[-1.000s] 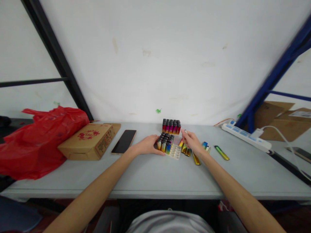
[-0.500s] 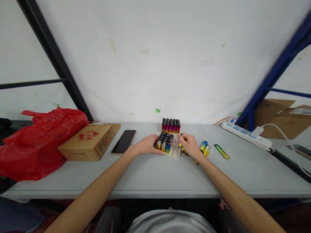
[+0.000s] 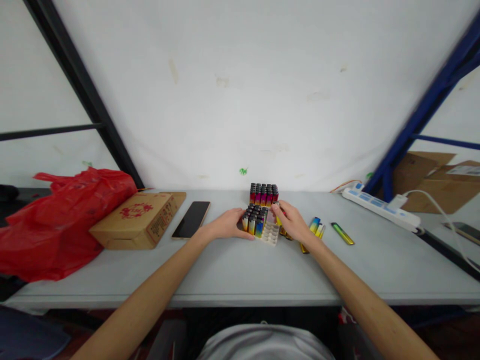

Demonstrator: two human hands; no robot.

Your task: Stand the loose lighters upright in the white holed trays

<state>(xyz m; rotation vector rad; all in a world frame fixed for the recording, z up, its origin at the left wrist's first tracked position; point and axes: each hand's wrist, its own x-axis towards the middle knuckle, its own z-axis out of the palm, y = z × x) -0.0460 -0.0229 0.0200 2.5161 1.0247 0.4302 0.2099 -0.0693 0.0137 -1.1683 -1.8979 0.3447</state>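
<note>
Several lighters (image 3: 258, 228) with black tops and yellow-to-blue bodies stand upright in rows in a clear plastic tray (image 3: 270, 235), filling its left part. Round sockets show at the tray's right side. My left hand (image 3: 228, 224) grips the left end of the tray, its thumb along the front and its fingers behind. Over the tray's right edge, my right hand (image 3: 291, 221) pinches a yellow lighter (image 3: 278, 219) upright. More lighters (image 3: 315, 226) lie loose beside and partly under my right forearm. One green-yellow lighter (image 3: 342, 233) lies apart, farther right.
Behind the tray stands a block of red-purple lighters (image 3: 264, 195). A phone (image 3: 192, 219), a cardboard box (image 3: 137, 220) and a red plastic bag (image 3: 67, 225) lie to the left. A white power strip (image 3: 382, 207) runs along the right, near cardboard boxes (image 3: 431, 182).
My right hand has risen slightly and moved a little, so the yellow lighter in its fingers shows more clearly above the tray. My left hand stays in place.
</note>
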